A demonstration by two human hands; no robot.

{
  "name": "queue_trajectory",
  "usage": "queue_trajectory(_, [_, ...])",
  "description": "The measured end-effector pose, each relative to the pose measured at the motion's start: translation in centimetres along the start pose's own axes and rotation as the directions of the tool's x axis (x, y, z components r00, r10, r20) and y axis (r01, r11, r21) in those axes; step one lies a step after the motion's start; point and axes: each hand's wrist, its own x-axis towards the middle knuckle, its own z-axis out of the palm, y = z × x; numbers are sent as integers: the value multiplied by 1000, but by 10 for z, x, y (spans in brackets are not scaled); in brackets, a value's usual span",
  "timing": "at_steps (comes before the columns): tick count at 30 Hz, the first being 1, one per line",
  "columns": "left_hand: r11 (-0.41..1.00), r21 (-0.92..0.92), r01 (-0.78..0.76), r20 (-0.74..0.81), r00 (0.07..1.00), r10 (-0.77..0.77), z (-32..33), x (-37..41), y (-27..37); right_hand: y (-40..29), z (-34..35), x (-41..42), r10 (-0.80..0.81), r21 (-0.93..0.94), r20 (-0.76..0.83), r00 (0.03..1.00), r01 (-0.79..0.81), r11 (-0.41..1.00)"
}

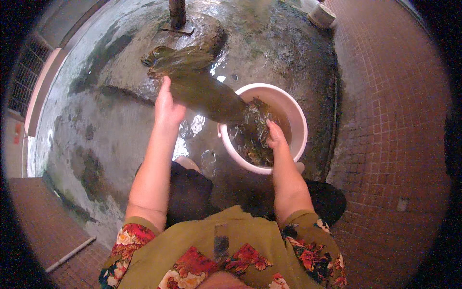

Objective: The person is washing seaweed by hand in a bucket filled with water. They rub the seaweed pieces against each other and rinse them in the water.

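Note:
A long, wet olive-brown bundle (pixel 205 94), perhaps cloth or fine netting, stretches from the wet concrete down into a pale pink plastic tub (pixel 300 119). My left hand (pixel 170 108) holds its near side, thumb pointing up along the edge and fingers hidden behind or under it. The bundle's far end lies folded on a raised concrete lump. Inside the tub, murky brown water (pixel 283 108) surrounds the dark, rumpled lower part of the bundle. My right hand (pixel 276 134) is in the tub against this dark mass; its fingers are partly hidden, so its grip is unclear.
A post (pixel 177 14) with a flat base plate stands on the raised concrete beyond the bundle. A short cylindrical block (pixel 322 16) sits at the far right. Brick paving (pixel 382 126) runs along the right. On the left lies a pale rod (pixel 70 254).

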Motion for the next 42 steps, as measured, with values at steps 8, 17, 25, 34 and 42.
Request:
queue_trajectory(8, [999,44,3,-70,998,0,3,-17,-3,-12,-6,-25,19,53,-204,979,-9,999])
queue_trajectory(17, [999,48,26,-19,1000,-25,-8,8,-22,-66,-6,-20,-217,664,73,973,115,738])
queue_trajectory(25, [994,5,111,98,989,-111,-15,24,-18,-132,151,-118,-566,106,-3,825,563,820])
queue_trajectory(34, [982,185,-32,-79,996,48,-23,16,-11,-63,306,-107,-648,-663,368,667,677,320])
queue_trajectory(42, [941,335,-48,-3,999,52,-24,11,-7,-76,303,-113,-509,-757,453,732,617,213])
